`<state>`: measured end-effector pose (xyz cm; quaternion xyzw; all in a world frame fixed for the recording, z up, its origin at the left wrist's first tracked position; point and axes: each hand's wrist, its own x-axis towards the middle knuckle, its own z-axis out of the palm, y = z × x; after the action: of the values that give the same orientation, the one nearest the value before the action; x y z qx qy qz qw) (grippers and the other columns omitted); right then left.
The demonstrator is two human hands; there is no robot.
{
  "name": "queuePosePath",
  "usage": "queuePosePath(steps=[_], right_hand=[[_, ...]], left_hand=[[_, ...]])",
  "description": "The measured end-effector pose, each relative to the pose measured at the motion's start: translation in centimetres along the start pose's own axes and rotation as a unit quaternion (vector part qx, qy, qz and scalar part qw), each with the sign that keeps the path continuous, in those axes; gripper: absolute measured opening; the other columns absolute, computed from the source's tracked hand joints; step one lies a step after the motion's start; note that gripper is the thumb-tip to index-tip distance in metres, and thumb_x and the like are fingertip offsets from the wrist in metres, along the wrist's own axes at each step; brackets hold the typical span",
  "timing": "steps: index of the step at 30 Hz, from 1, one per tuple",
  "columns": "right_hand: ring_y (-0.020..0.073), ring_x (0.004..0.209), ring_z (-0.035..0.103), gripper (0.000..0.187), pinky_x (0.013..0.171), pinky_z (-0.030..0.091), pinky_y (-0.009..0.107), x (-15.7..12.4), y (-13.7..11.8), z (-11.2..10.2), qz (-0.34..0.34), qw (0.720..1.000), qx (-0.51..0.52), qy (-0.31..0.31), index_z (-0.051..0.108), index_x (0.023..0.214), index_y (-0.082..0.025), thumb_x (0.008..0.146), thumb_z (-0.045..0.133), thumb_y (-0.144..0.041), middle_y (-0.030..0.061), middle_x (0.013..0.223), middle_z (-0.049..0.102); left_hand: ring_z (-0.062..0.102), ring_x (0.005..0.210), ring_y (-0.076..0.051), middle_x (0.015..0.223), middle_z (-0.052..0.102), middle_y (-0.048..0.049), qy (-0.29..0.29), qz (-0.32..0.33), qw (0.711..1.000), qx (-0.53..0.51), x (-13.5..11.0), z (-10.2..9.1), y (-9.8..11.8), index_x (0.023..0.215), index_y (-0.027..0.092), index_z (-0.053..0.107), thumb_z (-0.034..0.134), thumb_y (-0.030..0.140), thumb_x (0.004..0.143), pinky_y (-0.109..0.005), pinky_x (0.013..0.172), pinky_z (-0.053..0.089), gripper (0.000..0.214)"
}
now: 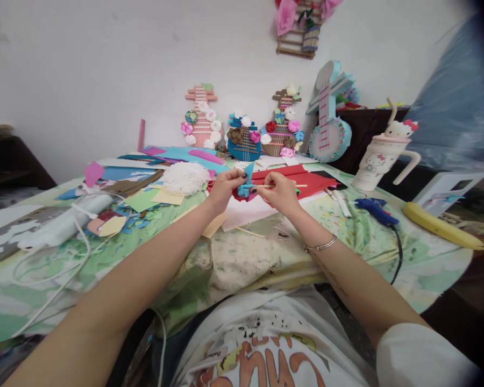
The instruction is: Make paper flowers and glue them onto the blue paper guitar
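Observation:
Between my two hands, above the middle of the table, is a piece of blue crepe paper (246,188), partly bunched up with one end pointing upward. My left hand (228,185) pinches this paper between thumb and fingers. A thin wooden stick (298,186) runs sideways from the paper past my right hand (280,189), whose fingers are closed on it. The stick's inner end meets the blue paper; exactly how they join is hidden. Red crepe paper (314,183) lies spread behind my right hand. Just left of my left hand rests a pile of white string (185,178).
A blue glue gun (377,210), a banana (441,226) and a tumbler (379,161) are at the right. A white power strip (70,217) with cables lies left among paper scraps. Flower-covered instrument-shaped crafts (245,140) stand along the wall, beside a light-blue one (328,129).

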<state>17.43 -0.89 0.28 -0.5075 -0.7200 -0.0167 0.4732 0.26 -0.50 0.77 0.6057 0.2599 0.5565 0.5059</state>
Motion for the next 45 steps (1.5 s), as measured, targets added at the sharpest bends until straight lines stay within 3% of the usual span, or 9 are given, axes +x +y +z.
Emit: queuePosePath(steps=[5,11,14,17,22,28,31,38,45], right_hand=[[0.0141,0.059,0.046,0.041,0.064,0.022,0.028,0.4,0.6,-0.6,0.023,1.0,-0.008,-0.011,0.047,0.068,-0.02,0.061,0.077,-0.047,-0.0035,0.058,0.053],[0.0133,0.057,0.044,0.007,0.06,0.027,0.028,0.9,2.2,-1.4,0.01,1.0,0.006,0.014,0.057,0.068,-0.019,0.065,0.061,-0.014,-0.0038,0.056,0.05],[0.0133,0.056,0.042,0.011,0.057,0.03,0.028,0.8,1.8,-1.4,-0.005,0.992,0.122,0.014,0.065,0.078,-0.019,0.07,0.059,-0.021,-0.0029,0.056,0.049],[0.0131,0.058,0.042,0.023,0.057,0.033,0.028,0.4,0.7,-1.3,-0.026,0.961,0.268,-0.058,0.068,0.088,-0.019,0.069,0.065,-0.032,-0.0025,0.06,0.049],[0.009,0.049,0.029,0.026,0.051,0.028,0.027,0.1,0.2,-1.2,-0.022,0.922,0.366,-0.121,0.067,0.078,-0.02,0.066,0.072,-0.042,-0.0073,0.052,0.028],[0.0077,0.046,0.024,0.034,0.046,0.021,0.026,0.0,0.4,-1.5,-0.01,0.917,0.372,-0.146,0.068,0.086,-0.02,0.065,0.075,-0.047,-0.0085,0.052,0.025],[0.007,0.045,0.022,0.032,0.047,0.018,0.026,-0.1,0.3,-1.5,-0.014,0.911,0.381,-0.159,0.066,0.081,-0.02,0.066,0.075,-0.047,-0.0091,0.051,0.025],[0.0067,0.046,0.023,0.034,0.047,0.022,0.025,0.0,-0.1,-1.4,-0.02,0.92,0.364,-0.144,0.063,0.074,-0.019,0.063,0.076,-0.049,-0.0095,0.049,0.026],[0.0069,0.047,0.027,0.031,0.048,0.026,0.025,-0.1,-0.4,-1.3,-0.009,0.936,0.338,-0.1,0.062,0.068,-0.018,0.062,0.077,-0.045,-0.0088,0.048,0.033]], left_hand=[[0.051,0.039,-0.009,0.053,0.056,0.0033,0.027,-0.005,0.999,-0.017,0.2,-0.2,0.2,0.07,0.014,0.057,0.068,0.026,0.071,-0.021,0.037,0.041,0.016],[0.053,0.041,-0.008,0.058,0.061,0.0015,0.014,0.001,1.0,-0.025,0.4,-0.4,-0.1,0.073,0.013,0.057,0.069,0.025,0.073,-0.02,0.04,0.043,0.017],[0.053,0.041,-0.009,0.058,0.061,0.0016,-0.028,-0.002,0.999,-0.016,0.4,-0.4,-0.4,0.077,0.013,0.059,0.074,0.032,0.071,-0.02,0.039,0.043,0.025],[0.053,0.041,-0.008,0.057,0.06,0.0015,-0.104,-0.025,0.994,0.0,0.2,-0.2,-0.7,0.077,0.012,0.06,0.077,0.041,0.068,-0.02,0.04,0.044,0.035],[0.055,0.043,-0.009,0.057,0.062,-0.0011,-0.171,-0.043,0.984,0.03,-0.1,-0.1,-1.1,0.078,0.012,0.061,0.072,0.044,0.074,-0.019,0.043,0.043,0.035],[0.056,0.044,-0.008,0.059,0.063,-0.0007,-0.18,-0.051,0.982,0.018,-0.1,-0.1,-1.3,0.079,0.012,0.062,0.074,0.044,0.073,-0.018,0.044,0.042,0.035],[0.056,0.044,-0.008,0.058,0.063,-0.0011,-0.184,-0.061,0.981,0.023,-0.2,0.0,-1.1,0.082,0.011,0.063,0.074,0.044,0.072,-0.018,0.043,0.042,0.036],[0.054,0.043,-0.007,0.054,0.06,0.0003,-0.175,-0.048,0.983,0.04,-0.4,0.1,-0.8,0.073,0.012,0.06,0.074,0.045,0.072,-0.018,0.043,0.041,0.036],[0.052,0.044,-0.006,0.062,0.063,-0.0001,-0.107,-0.008,0.993,0.045,-0.1,0.0,-1.1,0.08,0.011,0.063,0.079,0.043,0.065,-0.018,0.042,0.041,0.038]])
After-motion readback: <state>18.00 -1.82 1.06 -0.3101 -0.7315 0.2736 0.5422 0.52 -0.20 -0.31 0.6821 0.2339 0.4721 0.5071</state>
